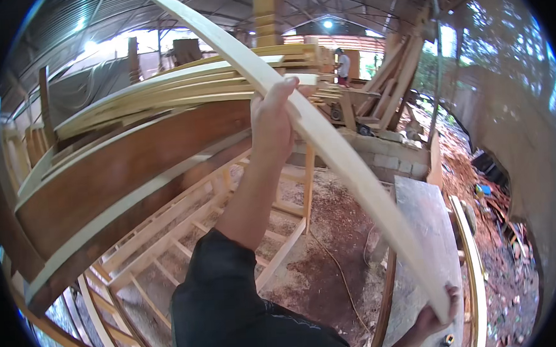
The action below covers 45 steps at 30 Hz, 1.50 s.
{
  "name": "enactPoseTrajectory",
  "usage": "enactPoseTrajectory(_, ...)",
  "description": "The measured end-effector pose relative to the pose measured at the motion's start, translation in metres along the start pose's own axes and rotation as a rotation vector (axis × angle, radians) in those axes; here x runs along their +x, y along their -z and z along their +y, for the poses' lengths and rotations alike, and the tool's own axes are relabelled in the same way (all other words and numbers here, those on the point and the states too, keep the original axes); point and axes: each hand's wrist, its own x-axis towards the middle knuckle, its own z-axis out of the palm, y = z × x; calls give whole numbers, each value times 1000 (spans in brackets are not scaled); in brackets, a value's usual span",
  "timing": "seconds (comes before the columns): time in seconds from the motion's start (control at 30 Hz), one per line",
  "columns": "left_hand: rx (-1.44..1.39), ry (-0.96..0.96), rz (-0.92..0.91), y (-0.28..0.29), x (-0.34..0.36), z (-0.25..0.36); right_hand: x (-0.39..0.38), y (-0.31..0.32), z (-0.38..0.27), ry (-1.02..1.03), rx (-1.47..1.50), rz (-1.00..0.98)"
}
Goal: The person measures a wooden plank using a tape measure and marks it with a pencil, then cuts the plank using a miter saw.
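The long pale wooden plank point(346, 157) slants across the view, from high on the left to low on the right, held up by both hands; the left hand point(273, 114), its bare forearm coming out of a black sleeve point(217, 277), has its fingers clamped on the plank along its upper stretch, the thumb lying over the near face; the right hand point(437, 316) has its fingers closed around the plank's lower end, above the grey desk point(418, 201); a small dark round object point(449, 339), too small to identify, lies near that hand.

To the left is a stack of sawn boards point(186, 93), above a broad reddish-brown panel point(145, 149); below it stands a slatted wooden frame point(159, 245) on the dirt floor point(314, 266), which is strewn with shavings and crossed by a thin cord point(343, 274); farther back, a person in a white top point(343, 64) stands near leaning planks point(401, 73).
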Motion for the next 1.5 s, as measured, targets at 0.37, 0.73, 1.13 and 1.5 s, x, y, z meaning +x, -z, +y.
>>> enactPoseTrajectory(0.37, -198, -335, 496, 59, 88, 72, 306, -139, -65, -28, -25, -204)
enactPoseTrajectory(0.73, 769, -962, 717, 120, 172, 110, 453, -349, 83, 733, -1384, -526)
enactPoseTrajectory(1.13, 2274, -834, -216, 33, 126, -56, 257, -19, 112, -369, -861, 214)
enactPoseTrajectory(1.5, 2116, -771, -50, 149, 98, -149, -15, 226, 40, -368, -1513, 1329)
